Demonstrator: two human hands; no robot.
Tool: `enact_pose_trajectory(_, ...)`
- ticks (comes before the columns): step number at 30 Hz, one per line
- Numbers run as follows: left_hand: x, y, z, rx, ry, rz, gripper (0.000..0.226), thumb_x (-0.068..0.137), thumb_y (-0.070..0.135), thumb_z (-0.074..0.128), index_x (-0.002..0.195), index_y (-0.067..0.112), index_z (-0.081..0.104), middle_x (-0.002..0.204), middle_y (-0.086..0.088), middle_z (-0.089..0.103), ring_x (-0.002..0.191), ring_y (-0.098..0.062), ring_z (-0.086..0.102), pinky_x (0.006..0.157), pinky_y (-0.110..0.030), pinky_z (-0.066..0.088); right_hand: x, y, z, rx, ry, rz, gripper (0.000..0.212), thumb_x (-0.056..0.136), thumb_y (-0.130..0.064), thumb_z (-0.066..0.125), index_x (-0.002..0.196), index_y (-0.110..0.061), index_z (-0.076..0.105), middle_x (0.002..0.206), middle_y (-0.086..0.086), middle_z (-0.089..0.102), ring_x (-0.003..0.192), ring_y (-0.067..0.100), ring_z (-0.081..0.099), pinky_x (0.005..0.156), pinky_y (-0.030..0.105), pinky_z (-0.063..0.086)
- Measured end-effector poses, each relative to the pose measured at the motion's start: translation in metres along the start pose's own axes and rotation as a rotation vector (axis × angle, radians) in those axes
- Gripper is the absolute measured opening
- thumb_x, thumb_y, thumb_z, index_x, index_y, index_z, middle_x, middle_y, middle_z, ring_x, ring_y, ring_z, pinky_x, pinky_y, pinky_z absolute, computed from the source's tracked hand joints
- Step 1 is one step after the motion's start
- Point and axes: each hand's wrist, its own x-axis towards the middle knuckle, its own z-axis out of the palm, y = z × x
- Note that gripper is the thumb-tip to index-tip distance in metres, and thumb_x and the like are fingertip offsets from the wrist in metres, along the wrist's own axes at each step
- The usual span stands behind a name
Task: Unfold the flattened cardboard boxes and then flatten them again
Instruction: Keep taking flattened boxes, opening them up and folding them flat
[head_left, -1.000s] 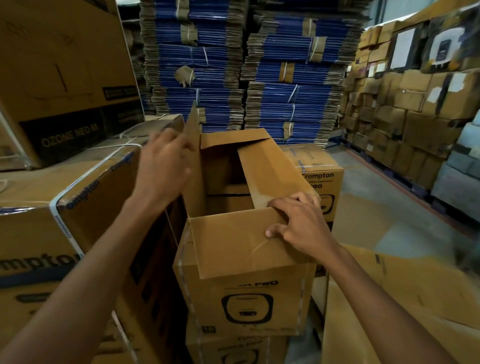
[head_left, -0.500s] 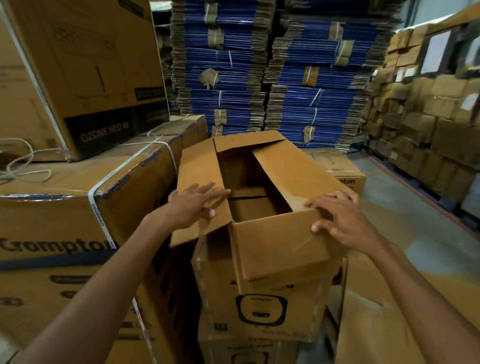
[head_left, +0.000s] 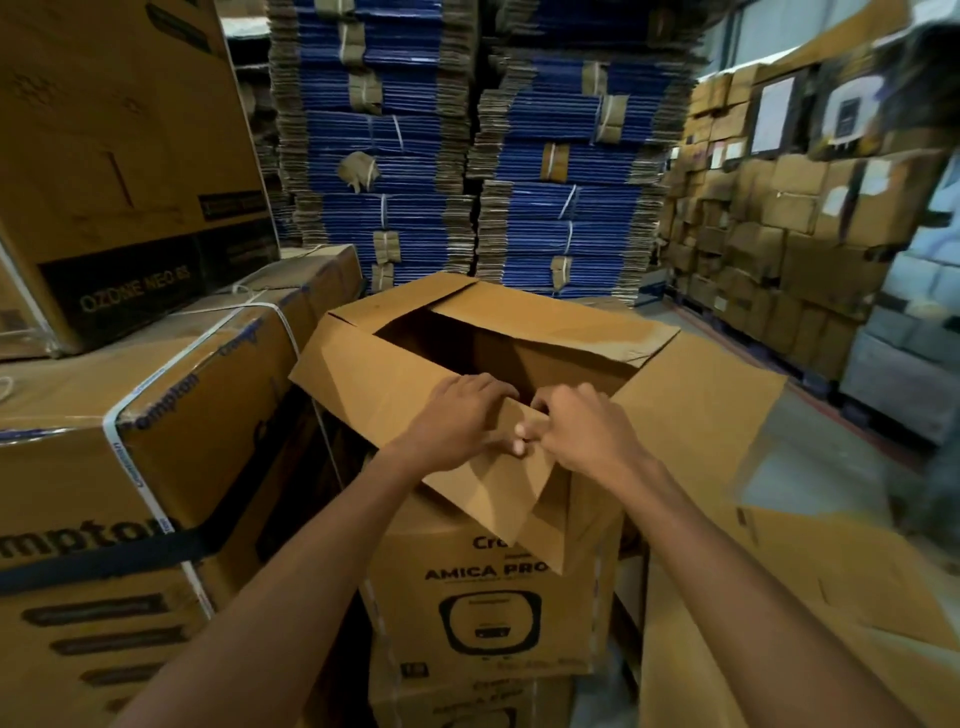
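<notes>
Plain brown cardboard box (head_left: 524, 332), blue-edged flattened stacks (head_left: 395, 156)

Plain brown cardboard box (head_left: 395, 374) right in front of me, popped open with the top gaping. It sits a bit crooked on a printed carton (head_left: 483, 597). Left flap splays toward 9 o'clock, far flap's at 12, near flap droops at 6.

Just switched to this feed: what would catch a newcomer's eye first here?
The open box in the centre, over a printed carton, with the left hand and right hand both gripping its near flap. Behind it rise tall stacks of blue flattened cartons, and a wall of brown boxes fills the right.
</notes>
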Motion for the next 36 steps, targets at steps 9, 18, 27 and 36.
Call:
enact_pose_trajectory(9,0.001,-0.064,-0.021,0.068,-0.045,-0.139,0.051,0.101,0.036,0.057,0.149,0.029,0.042,0.147,0.003,0.046,0.14,-0.021,0.039,0.119,-0.044,0.025,-0.018,0.051,-0.024,-0.207,0.05,0.038,0.02,0.095,-0.038,0.067,0.112,-0.028,0.065,0.083,-0.009,0.062,0.08,0.011,0.058,0.068,0.03,0.043)
enact_pose_trajectory(18,-0.008,-0.04,-0.003,0.065,0.156,-0.206,0.04,0.095,0.045,0.064,0.124,0.019,0.057,0.117,-0.003,0.057,0.112,-0.023,0.051,0.099,-0.039,0.036,-0.015,0.099,-0.034,-0.176,0.051,0.102,0.026,0.097,-0.031,0.063,0.122,-0.024,0.062,0.102,-0.003,0.065,0.11,0.016,0.057,0.115,0.043,0.028)
enact_pose_trajectory(27,-0.004,0.008,0.013,0.158,0.135,-0.157,0.05,0.098,0.064,0.044,0.11,0.017,0.06,0.1,-0.001,0.064,0.093,-0.02,0.061,0.087,-0.038,0.046,0.016,0.029,0.043,-0.091,0.234,-0.119,0.028,0.103,-0.048,0.043,0.112,-0.025,0.058,0.106,-0.005,0.066,0.102,0.018,0.057,0.097,0.042,0.037)
enact_pose_trajectory(36,-0.005,-0.014,-0.05,0.283,0.256,-0.187,0.043,0.103,0.048,0.049,0.13,0.016,0.06,0.128,-0.007,0.063,0.119,-0.023,0.058,0.103,-0.04,0.047,0.011,0.043,0.065,-0.081,0.418,-0.148,0.033,0.1,-0.05,0.047,0.106,-0.022,0.063,0.097,-0.004,0.067,0.092,0.019,0.058,0.089,0.042,0.039)
